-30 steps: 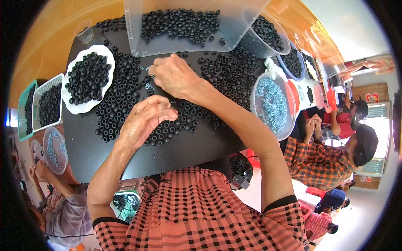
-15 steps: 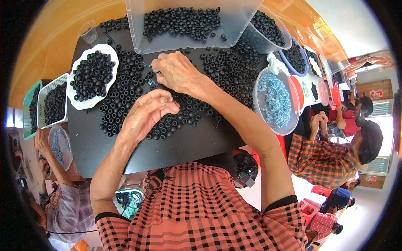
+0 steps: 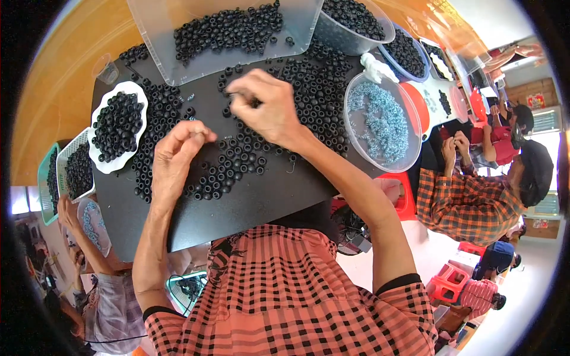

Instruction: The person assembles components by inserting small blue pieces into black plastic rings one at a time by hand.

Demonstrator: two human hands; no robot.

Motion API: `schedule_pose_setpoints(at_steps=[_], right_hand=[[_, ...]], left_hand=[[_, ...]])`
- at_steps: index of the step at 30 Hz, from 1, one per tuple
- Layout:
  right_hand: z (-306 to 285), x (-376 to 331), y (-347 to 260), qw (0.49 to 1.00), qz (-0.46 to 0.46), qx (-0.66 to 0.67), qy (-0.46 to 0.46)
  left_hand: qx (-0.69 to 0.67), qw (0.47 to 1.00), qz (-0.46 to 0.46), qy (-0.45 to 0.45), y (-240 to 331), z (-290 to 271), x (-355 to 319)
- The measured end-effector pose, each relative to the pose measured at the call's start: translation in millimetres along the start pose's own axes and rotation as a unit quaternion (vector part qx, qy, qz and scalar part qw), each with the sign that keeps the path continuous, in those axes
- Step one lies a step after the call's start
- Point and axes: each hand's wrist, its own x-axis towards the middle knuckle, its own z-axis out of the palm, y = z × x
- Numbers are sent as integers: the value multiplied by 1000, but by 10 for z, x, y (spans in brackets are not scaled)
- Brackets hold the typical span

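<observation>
My left hand (image 3: 173,153) is over the left part of the dark table, thumb and fingers pinched together; whatever is between the tips is too small to name. Up and to the right of it, my right hand (image 3: 267,110) is curled, its fingertips closed and slightly blurred; what they hold, if anything, cannot be made out. Round black beads (image 3: 231,163) with holes lie loose under and around both hands. Near the left fingertips is a tiny blue-silver piece (image 3: 190,97). A clear round tub (image 3: 354,139) of small light-blue pieces (image 3: 389,127) stands right of my right hand.
A clear bin (image 3: 172,77) of black beads stands at the far edge, a round tub (image 3: 389,32) of beads beside it. Leftward are a white scalloped plate (image 3: 141,98), a plastic cup (image 3: 107,72) and a white basket (image 3: 83,139). Co-workers sit left and right.
My hands have drawn apart: the left has moved left and its fingers have closed into a pinch, while the right has shifted slightly right. The whole view has turned a little.
</observation>
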Motion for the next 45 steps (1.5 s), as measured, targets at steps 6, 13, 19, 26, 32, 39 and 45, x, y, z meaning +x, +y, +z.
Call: schedule_pose_setpoints(at_steps=[6, 13, 19, 26, 32, 39, 45], right_hand=[[-248, -148, 48, 996, 38, -25, 73], [-242, -167, 15, 997, 36, -12, 64], [-261, -180, 49, 998, 36, 1, 56], [-292, -165, -16, 991, 81, 78, 69], [-274, -200, -29, 978, 122, 167, 1], [-216, -200, -91, 979, 96, 159, -87], [-203, -215, -89, 984, 61, 137, -101]], left_hand=[[325, 935, 138, 42, 148, -43, 570], [494, 839, 227, -16, -113, 86, 1391], [578, 775, 252, -34, -225, 223, 1461], [270, 952, 143, 11, 43, 326, 1086], [96, 995, 0, -11, 82, 452, 436], [245, 961, 118, 42, -85, 405, 262], [300, 938, 169, 35, -118, 433, 263]])
